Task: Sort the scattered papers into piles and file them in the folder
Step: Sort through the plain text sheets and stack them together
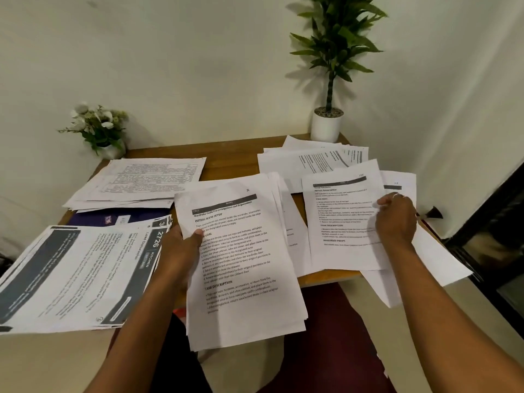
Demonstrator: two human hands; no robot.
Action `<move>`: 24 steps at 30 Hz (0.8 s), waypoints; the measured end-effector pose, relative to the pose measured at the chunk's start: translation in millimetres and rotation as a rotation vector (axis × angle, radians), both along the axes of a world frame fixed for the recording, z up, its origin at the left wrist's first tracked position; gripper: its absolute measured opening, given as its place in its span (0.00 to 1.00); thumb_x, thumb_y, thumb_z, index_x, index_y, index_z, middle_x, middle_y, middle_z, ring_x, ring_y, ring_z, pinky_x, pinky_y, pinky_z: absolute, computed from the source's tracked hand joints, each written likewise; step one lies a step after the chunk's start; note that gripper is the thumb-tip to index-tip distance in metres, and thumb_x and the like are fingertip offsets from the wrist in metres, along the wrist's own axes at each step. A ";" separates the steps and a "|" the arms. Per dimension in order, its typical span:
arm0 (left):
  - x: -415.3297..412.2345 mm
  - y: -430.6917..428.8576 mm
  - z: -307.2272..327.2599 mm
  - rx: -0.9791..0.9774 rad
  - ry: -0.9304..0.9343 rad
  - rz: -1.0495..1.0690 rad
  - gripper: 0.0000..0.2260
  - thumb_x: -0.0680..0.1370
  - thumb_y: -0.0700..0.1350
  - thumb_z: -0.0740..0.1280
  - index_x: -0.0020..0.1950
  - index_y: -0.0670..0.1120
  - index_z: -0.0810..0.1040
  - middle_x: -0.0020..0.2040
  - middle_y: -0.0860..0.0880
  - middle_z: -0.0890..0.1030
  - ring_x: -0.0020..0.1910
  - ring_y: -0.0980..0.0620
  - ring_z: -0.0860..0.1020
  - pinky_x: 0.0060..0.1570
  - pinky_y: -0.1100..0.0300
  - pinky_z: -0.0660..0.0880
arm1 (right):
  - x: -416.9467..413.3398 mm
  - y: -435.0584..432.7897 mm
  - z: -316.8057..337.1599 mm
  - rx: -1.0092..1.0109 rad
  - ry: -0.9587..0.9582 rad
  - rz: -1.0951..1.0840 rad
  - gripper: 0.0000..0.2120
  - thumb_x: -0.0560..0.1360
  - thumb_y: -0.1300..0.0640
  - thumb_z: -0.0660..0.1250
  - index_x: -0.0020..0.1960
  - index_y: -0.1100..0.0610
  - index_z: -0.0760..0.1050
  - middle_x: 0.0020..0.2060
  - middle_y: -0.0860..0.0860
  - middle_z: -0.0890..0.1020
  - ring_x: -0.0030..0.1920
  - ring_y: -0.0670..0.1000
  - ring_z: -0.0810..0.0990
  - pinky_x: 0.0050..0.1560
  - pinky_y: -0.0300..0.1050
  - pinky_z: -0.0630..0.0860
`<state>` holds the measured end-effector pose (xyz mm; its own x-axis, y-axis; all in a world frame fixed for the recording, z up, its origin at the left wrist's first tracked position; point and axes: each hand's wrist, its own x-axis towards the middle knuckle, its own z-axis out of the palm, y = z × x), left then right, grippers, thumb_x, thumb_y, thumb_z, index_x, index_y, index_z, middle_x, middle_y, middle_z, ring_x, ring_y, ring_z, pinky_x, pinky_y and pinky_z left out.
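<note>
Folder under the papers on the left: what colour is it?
The folder is dark blue, seen in the head view.

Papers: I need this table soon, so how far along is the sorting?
Done: near pile and far pile at left. In hand: left hand holds a stack, right hand pinches a sheet. Left: loose papers at right; blue folder sits under piles.

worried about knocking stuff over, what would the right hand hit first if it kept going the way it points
Probably the far pile of papers, just beyond the sheet the right hand pinches; the white pot stands behind that. Depth is unclear from one view.
</note>
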<state>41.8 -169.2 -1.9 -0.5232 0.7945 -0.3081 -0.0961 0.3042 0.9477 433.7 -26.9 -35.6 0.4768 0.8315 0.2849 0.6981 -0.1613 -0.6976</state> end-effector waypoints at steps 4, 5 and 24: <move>0.8 0.5 1.6 -0.010 0.000 0.012 0.09 0.83 0.41 0.65 0.63 0.48 0.78 0.52 0.49 0.84 0.49 0.46 0.84 0.40 0.53 0.79 | -10.8 -2.1 -8.3 -0.001 -0.298 -0.083 0.13 0.75 0.65 0.71 0.57 0.55 0.83 0.67 0.58 0.74 0.68 0.63 0.68 0.67 0.58 0.60; 0.6 0.7 2.2 -0.007 -0.001 0.014 0.09 0.84 0.41 0.65 0.63 0.48 0.78 0.52 0.48 0.84 0.49 0.45 0.84 0.40 0.53 0.79 | -19.2 -2.7 -8.3 0.048 -0.302 -0.006 0.13 0.76 0.64 0.70 0.58 0.55 0.83 0.67 0.57 0.75 0.69 0.62 0.68 0.67 0.57 0.58; -22.5 -6.1 7.9 0.012 0.160 0.069 0.12 0.84 0.43 0.64 0.67 0.44 0.76 0.54 0.47 0.79 0.38 0.57 0.74 0.34 0.63 0.67 | -103.4 -10.2 -1.0 -0.124 -0.450 0.574 0.24 0.75 0.49 0.72 0.69 0.53 0.77 0.74 0.52 0.72 0.77 0.53 0.64 0.78 0.62 0.49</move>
<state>19.3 -175.3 6.0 -0.6185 0.7579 -0.2076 0.0354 0.2908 0.9561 330.4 -37.1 -36.6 -0.1835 0.9537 0.2384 0.9107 0.2562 -0.3239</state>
